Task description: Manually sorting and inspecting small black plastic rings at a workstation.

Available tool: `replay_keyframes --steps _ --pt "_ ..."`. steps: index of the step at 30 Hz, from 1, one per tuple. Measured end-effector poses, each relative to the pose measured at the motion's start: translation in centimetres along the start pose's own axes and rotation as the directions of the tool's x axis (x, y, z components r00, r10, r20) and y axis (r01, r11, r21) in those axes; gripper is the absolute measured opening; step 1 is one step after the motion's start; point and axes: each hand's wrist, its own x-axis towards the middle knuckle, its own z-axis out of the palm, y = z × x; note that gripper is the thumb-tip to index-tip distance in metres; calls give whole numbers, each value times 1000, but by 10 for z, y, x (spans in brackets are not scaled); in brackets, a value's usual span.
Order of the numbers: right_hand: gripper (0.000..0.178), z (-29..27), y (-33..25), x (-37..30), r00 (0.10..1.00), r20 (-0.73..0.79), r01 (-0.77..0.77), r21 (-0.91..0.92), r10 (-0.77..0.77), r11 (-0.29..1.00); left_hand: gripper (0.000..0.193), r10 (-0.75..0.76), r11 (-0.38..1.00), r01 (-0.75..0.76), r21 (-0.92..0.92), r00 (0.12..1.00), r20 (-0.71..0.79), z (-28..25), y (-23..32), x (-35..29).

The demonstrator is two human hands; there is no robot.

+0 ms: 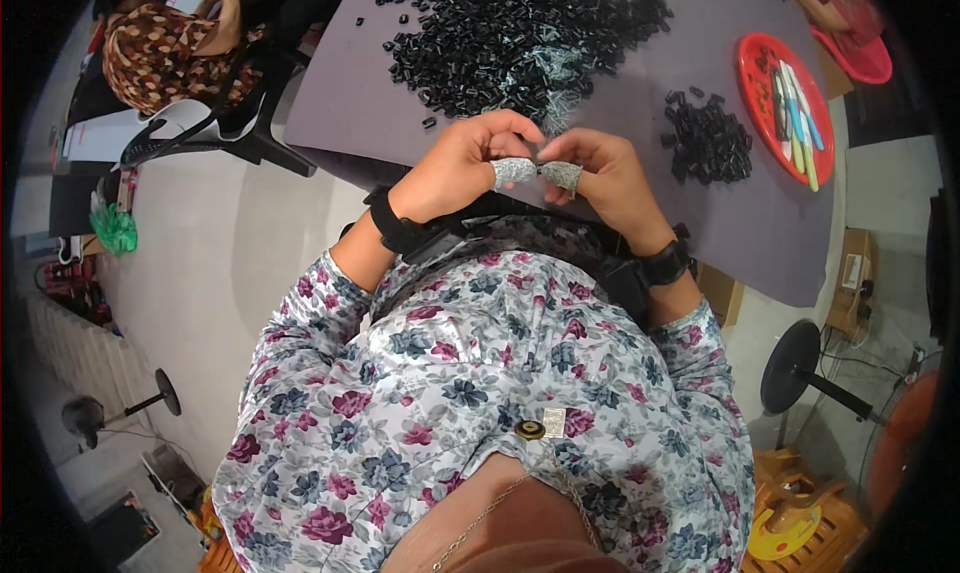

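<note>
My left hand point(465, 163) and my right hand point(608, 173) meet over the table's near edge, fingertips pinched close together. Both thumbs wear grey-white wraps, the left thumb wrap point(515, 170) and the right thumb wrap point(563, 176). Between the thumb tips shows a bit of a small black piece point(540, 169), mostly hidden by the fingers. Just beyond my hands spreads a large pile of small black plastic pieces point(460, 58), with clear, shiny thin scraps point(560, 65) among them. A smaller heap of black pieces point(708, 141) lies right of my right hand.
On the right of the purple-grey table point(640, 103) a red oval tray point(749, 61) holds several slim-handled tools point(797, 113). Another person point(165, 58) sits at the far left by a black chair point(265, 133); a second person's arm point(815, 3) shows at the far right, near a pink basin point(868, 61).
</note>
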Motion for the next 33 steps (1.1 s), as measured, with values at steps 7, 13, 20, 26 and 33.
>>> replay_keyframes --steps 7,13,20,26,33 --pt "12 -2 -11 -3 995 -5 -102 50 102 994 29 53 998 -53 25 998 16 -2 -3 4" --pt "12 1 -12 -5 997 -25 -78 10 78 997 28 58 998 -57 -40 998 20 -4 -4 4" --pt "12 12 -16 -8 995 -97 -10 -97 1 995 28 22 999 -22 -30 999 25 -4 -2 3" --pt "17 1 -12 -6 998 -14 -65 -28 65 997 27 60 990 -64 -124 998 -36 -1 -9 4" --pt "33 7 -19 -10 993 104 -55 -29 58 998 35 -34 988 39 -152 999 41 -4 -4 5"
